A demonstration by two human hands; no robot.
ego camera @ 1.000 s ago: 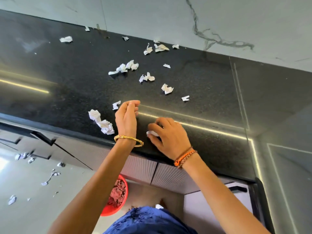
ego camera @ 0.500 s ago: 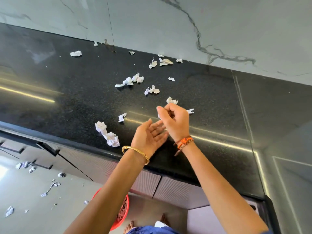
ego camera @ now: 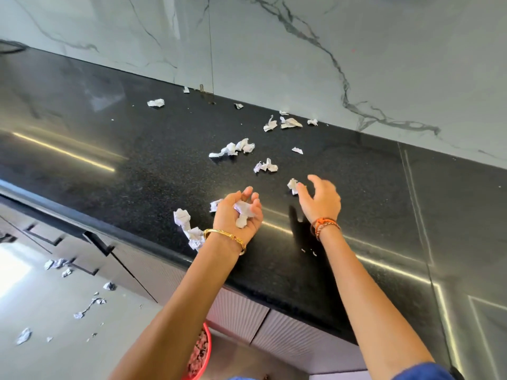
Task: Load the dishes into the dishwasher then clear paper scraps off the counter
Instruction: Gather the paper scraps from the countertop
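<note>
A: What is the step now, and how should one do it well?

B: I judge it is the gathering of paper. The left hand [ego camera: 236, 215] lies palm up above the glossy black speckled stone counter [ego camera: 137, 165] and serves as a small bowl, while the right hand [ego camera: 319, 198] reaches for the next piece. To do this well, I would keep the left palm cupped and level, so nothing rolls out, and take the nearest scraps first before those at the white marble-patterned wall [ego camera: 301, 50].

A: How is each hand holding?

B: The left fingers are half curled around a few crumpled white paper scraps [ego camera: 242, 212] in the palm; it is a loose cradle, not a tight fist. The right hand is spread, with thumb and fingers apart, and its fingertips are touching or nearly touching one small crumpled white scrap [ego camera: 293, 185] on the counter (I cannot tell if it is already pinched).

A: Where is the other paper?

B: A long twisted white piece [ego camera: 189, 229] lies at the front edge, just beside the left wrist. More scraps are scattered toward the wall, and some lie on the grey floor [ego camera: 41, 311] below.
</note>
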